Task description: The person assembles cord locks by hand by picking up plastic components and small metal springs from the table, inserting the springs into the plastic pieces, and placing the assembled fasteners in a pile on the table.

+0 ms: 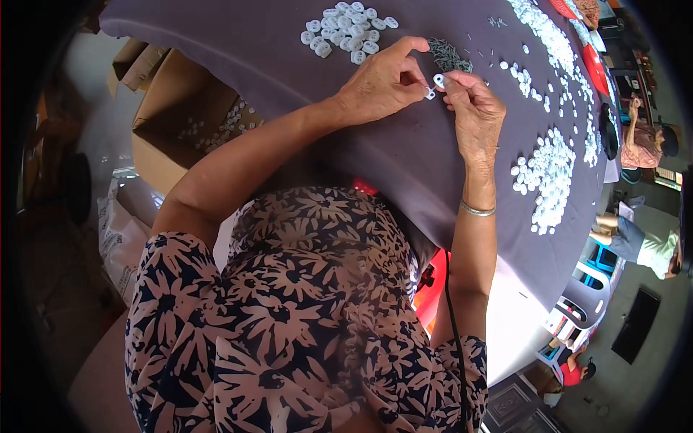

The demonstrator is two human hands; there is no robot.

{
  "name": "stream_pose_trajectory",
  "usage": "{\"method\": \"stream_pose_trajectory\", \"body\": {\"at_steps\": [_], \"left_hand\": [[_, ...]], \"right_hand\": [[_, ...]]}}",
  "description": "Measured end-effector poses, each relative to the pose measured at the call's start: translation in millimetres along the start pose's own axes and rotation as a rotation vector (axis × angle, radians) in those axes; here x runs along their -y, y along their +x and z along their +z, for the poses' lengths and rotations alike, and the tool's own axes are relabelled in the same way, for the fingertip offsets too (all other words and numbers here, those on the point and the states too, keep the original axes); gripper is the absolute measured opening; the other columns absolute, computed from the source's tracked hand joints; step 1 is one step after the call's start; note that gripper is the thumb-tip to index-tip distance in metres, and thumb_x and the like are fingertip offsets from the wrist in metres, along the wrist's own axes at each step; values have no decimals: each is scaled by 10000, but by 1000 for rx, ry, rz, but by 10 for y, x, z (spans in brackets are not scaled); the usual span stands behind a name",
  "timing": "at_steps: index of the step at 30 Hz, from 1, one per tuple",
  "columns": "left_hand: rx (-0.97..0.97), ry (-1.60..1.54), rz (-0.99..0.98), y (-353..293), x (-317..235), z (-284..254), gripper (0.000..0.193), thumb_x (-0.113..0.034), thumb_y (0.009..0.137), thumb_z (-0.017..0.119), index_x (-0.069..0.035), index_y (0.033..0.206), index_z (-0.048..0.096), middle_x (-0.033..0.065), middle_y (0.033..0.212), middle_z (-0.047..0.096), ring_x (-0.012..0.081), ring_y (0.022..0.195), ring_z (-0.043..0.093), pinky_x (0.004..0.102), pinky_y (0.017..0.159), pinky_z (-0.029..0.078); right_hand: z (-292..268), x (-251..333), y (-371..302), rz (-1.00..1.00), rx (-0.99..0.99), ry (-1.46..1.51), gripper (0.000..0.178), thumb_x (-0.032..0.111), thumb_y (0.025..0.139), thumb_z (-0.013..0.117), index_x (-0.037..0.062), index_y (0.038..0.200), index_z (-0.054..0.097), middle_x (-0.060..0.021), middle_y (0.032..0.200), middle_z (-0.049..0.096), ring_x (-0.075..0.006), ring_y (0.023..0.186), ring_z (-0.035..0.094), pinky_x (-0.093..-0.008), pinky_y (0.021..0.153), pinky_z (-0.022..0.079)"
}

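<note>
My two hands meet above the dark cloth-covered table. My left hand (382,81) is closed in a pinch on a small white plastic piece (431,94). Between thumb and fingertips my right hand (476,119) grips a round white plastic piece (439,80) with a hole in it. The two pieces are close together; whether they touch I cannot tell. Just beyond my fingers lies a heap of small grey nails or screws (451,58). Past my left hand is a pile of white oval pieces (346,29) with dark marks or holes.
To the right spread a heap of small white pieces (552,180) and a longer scatter of them (545,36). An open cardboard box (162,119) with white pieces inside stands at the left, by the table edge. Other people (639,148) are at the far right.
</note>
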State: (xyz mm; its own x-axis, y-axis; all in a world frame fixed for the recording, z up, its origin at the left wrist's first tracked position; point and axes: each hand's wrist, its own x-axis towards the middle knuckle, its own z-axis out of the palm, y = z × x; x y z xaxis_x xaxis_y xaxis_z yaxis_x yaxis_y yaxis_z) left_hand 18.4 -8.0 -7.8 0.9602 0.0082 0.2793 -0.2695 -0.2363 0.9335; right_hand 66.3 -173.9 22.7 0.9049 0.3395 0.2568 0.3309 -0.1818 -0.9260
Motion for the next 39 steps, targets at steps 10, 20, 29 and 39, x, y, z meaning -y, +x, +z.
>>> {"method": "stream_pose_trajectory", "body": {"at_steps": [10, 20, 29, 39], "left_hand": [[-7, -108, -13, -12, 0, 5, 413, -44, 810, 617, 13, 1195, 475, 59, 922, 617, 119, 805, 592, 262, 752, 478], [24, -60, -69, 29, -24, -57, 608, -101, 811, 640, 22, 1310, 315, 58, 836, 626, 118, 759, 566, 241, 684, 462], [104, -247, -249, 62, -71, -125, 637, -89, 804, 633, 4, 1328, 284, 72, 850, 624, 114, 707, 536, 243, 613, 441], [154, -347, -227, 30, -110, -197, 495, -130, 843, 640, -66, 1281, 419, 53, 821, 610, 99, 705, 510, 239, 624, 414]], "right_hand": [[-10, -110, -5, -75, 75, -27, 92, 49, 850, 653, 13, 930, 683, 10, 737, 625, -37, 644, 532, -176, 588, 440], [10, -89, -26, -48, 154, 58, 75, -7, 854, 624, 4, 923, 652, 12, 766, 608, -39, 670, 531, -171, 609, 445], [38, -88, -33, -95, 274, 157, 217, -132, 784, 638, 8, 943, 594, -11, 871, 620, -56, 771, 577, -196, 720, 504], [52, -110, -73, -226, 208, -18, 230, -108, 764, 672, 8, 943, 586, -7, 874, 616, -49, 733, 572, -190, 640, 500]]}}
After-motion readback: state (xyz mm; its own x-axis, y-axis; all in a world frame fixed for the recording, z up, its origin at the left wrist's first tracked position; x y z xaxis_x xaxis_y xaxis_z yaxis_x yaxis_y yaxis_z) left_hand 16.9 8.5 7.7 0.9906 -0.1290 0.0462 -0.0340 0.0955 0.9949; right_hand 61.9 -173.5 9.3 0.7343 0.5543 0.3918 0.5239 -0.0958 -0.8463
